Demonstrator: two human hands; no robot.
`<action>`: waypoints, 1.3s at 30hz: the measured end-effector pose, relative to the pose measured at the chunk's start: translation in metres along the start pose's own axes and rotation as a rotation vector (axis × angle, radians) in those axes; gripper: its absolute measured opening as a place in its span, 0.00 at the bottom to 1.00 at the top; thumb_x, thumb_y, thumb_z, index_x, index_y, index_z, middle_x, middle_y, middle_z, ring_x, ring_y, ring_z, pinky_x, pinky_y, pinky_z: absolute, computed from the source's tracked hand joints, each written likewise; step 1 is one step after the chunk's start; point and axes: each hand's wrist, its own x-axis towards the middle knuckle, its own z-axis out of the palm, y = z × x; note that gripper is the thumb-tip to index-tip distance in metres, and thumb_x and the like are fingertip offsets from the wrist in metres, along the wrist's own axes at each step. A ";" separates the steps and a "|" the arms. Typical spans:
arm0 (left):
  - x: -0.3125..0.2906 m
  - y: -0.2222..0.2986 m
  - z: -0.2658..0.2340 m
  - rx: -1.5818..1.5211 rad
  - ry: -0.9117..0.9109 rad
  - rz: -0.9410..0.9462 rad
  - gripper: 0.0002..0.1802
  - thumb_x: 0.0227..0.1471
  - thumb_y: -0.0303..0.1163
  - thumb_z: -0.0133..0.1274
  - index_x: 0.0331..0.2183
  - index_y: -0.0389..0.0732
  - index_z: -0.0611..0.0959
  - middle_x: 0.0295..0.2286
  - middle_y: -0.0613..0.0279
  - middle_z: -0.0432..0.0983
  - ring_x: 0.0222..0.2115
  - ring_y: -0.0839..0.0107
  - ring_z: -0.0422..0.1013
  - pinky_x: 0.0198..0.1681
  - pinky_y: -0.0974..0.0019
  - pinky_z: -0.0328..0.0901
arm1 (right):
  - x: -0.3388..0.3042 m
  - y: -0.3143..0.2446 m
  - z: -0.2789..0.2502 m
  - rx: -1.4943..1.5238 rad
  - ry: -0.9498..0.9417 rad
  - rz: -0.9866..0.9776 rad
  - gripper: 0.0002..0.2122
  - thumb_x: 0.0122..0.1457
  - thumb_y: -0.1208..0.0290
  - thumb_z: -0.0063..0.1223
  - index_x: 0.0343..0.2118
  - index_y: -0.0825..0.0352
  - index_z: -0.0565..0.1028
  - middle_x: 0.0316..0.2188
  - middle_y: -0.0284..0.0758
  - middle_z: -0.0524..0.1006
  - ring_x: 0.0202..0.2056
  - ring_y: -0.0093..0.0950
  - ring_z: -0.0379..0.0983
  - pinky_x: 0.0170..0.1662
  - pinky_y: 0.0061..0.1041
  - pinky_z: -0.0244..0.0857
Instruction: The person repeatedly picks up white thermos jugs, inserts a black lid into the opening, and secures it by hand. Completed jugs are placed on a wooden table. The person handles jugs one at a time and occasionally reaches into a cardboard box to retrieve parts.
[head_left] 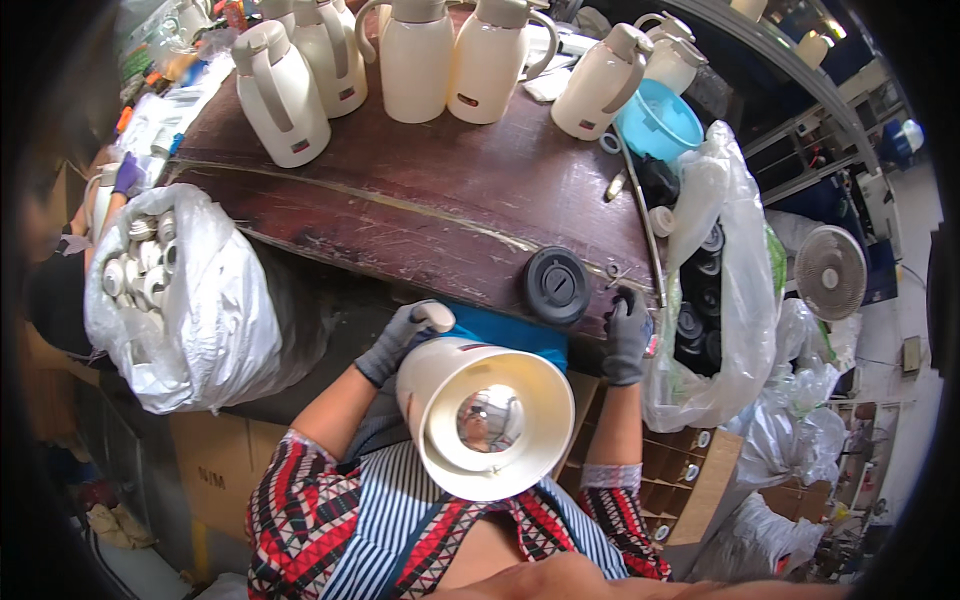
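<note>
A cream vacuum jug body point(415, 400) lies tilted in front of my chest, its wide open end toward me. Inside it shows a shiny mirror-like liner point(490, 418). My left hand point(400, 338), in a grey work glove, is closed on a cream curved piece point(435, 316) at the jug's far side, which looks like its handle. At the table's front edge, my gloved right hand point(627, 338) has its fingers curled near a small thin object point(618, 278); what they hold is hidden. A black round screw cap point(556, 286) lies on the table between my hands.
Several finished-looking cream jugs point(418, 65) stand along the back of the dark red table point(400, 170). A blue basin point(660, 120) sits back right. Bags of white parts point(220, 300) and black caps point(715, 290) flank the table. A fan point(830, 270) stands right; another person's purple-gloved hand point(127, 173) shows left.
</note>
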 end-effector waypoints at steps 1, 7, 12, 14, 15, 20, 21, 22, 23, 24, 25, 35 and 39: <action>-0.005 0.000 -0.005 -0.040 -0.016 0.013 0.04 0.58 0.28 0.58 0.37 0.43 0.83 0.33 0.70 0.78 0.35 0.80 0.71 0.42 0.71 0.69 | -0.009 -0.032 -0.006 -0.029 0.110 -0.243 0.17 0.65 0.69 0.52 0.55 0.65 0.77 0.51 0.45 0.79 0.50 0.39 0.76 0.53 0.37 0.70; -0.029 -0.015 -0.014 0.094 -0.065 0.101 0.13 0.67 0.39 0.55 0.47 0.41 0.78 0.38 0.68 0.77 0.39 0.78 0.71 0.45 0.68 0.69 | -0.031 -0.089 0.049 -0.608 -0.059 -0.563 0.39 0.53 0.42 0.62 0.67 0.51 0.67 0.71 0.49 0.57 0.71 0.57 0.48 0.67 0.69 0.40; -0.053 -0.040 -0.012 0.232 0.201 0.129 0.23 0.66 0.50 0.55 0.47 0.38 0.79 0.40 0.62 0.80 0.42 0.72 0.75 0.48 0.64 0.71 | -0.034 -0.079 0.060 -0.537 -0.084 -0.503 0.36 0.55 0.42 0.58 0.65 0.54 0.70 0.71 0.48 0.57 0.70 0.54 0.52 0.68 0.68 0.39; -0.052 -0.031 -0.001 0.229 0.257 0.138 0.22 0.65 0.48 0.56 0.47 0.38 0.80 0.40 0.61 0.80 0.42 0.71 0.75 0.48 0.63 0.71 | -0.044 -0.074 0.060 -0.633 -0.131 -0.545 0.36 0.57 0.44 0.56 0.67 0.54 0.67 0.71 0.48 0.56 0.70 0.53 0.52 0.67 0.68 0.40; -0.050 -0.027 0.003 0.204 0.277 0.140 0.20 0.65 0.46 0.57 0.47 0.38 0.80 0.40 0.60 0.81 0.41 0.71 0.76 0.48 0.63 0.71 | -0.048 -0.071 0.059 -0.682 -0.154 -0.569 0.36 0.58 0.45 0.56 0.68 0.54 0.65 0.72 0.48 0.55 0.70 0.52 0.52 0.67 0.69 0.40; -0.042 -0.032 -0.010 -0.097 0.374 0.193 0.13 0.63 0.33 0.60 0.46 0.38 0.80 0.37 0.63 0.81 0.38 0.75 0.76 0.46 0.67 0.71 | -0.047 -0.042 0.069 -0.749 -0.109 -0.821 0.35 0.62 0.52 0.53 0.71 0.57 0.58 0.71 0.47 0.56 0.72 0.49 0.50 0.68 0.66 0.40; -0.044 -0.029 -0.012 -0.069 0.409 0.224 0.12 0.63 0.32 0.59 0.46 0.37 0.80 0.35 0.65 0.80 0.36 0.76 0.75 0.44 0.68 0.71 | -0.045 -0.043 0.067 -0.603 -0.085 -0.796 0.35 0.62 0.53 0.53 0.70 0.59 0.59 0.71 0.46 0.57 0.71 0.49 0.50 0.69 0.65 0.39; -0.046 -0.016 -0.011 -0.021 0.404 0.244 0.12 0.64 0.32 0.59 0.45 0.37 0.80 0.34 0.65 0.80 0.35 0.77 0.74 0.42 0.69 0.71 | -0.043 -0.042 0.062 -0.465 -0.055 -0.764 0.35 0.62 0.54 0.54 0.70 0.61 0.59 0.71 0.46 0.57 0.71 0.49 0.50 0.69 0.64 0.39; -0.048 -0.007 -0.013 0.028 0.408 0.269 0.11 0.64 0.32 0.58 0.45 0.37 0.80 0.32 0.66 0.79 0.33 0.78 0.74 0.41 0.69 0.71 | -0.040 -0.040 0.061 -0.319 -0.044 -0.717 0.34 0.60 0.55 0.57 0.66 0.66 0.62 0.70 0.45 0.59 0.71 0.49 0.51 0.70 0.62 0.39; -0.048 -0.001 -0.015 0.077 0.411 0.292 0.10 0.64 0.32 0.58 0.44 0.37 0.80 0.31 0.67 0.79 0.31 0.79 0.73 0.39 0.70 0.71 | -0.035 -0.032 0.060 -0.420 -0.015 -0.744 0.34 0.59 0.53 0.58 0.65 0.65 0.64 0.70 0.45 0.59 0.71 0.50 0.51 0.70 0.62 0.39; -0.049 0.003 -0.018 0.151 0.447 0.315 0.09 0.66 0.33 0.56 0.43 0.37 0.81 0.28 0.69 0.78 0.29 0.80 0.71 0.36 0.70 0.70 | -0.035 -0.035 0.062 -0.510 0.010 -0.770 0.34 0.58 0.52 0.59 0.64 0.63 0.65 0.70 0.45 0.59 0.70 0.51 0.51 0.70 0.62 0.39; -0.052 -0.018 -0.039 0.032 0.421 0.270 0.11 0.67 0.34 0.55 0.45 0.38 0.81 0.33 0.70 0.77 0.32 0.81 0.72 0.38 0.72 0.70 | -0.022 -0.052 0.048 -0.531 -0.085 -0.520 0.42 0.49 0.42 0.67 0.67 0.51 0.65 0.71 0.47 0.56 0.71 0.59 0.47 0.62 0.66 0.54; -0.059 -0.007 -0.033 0.106 0.437 0.246 0.09 0.65 0.33 0.57 0.39 0.37 0.80 0.29 0.69 0.75 0.30 0.81 0.70 0.37 0.71 0.69 | -0.020 -0.072 0.037 -0.602 -0.182 -0.450 0.46 0.50 0.42 0.67 0.70 0.56 0.61 0.72 0.47 0.55 0.72 0.55 0.47 0.66 0.61 0.52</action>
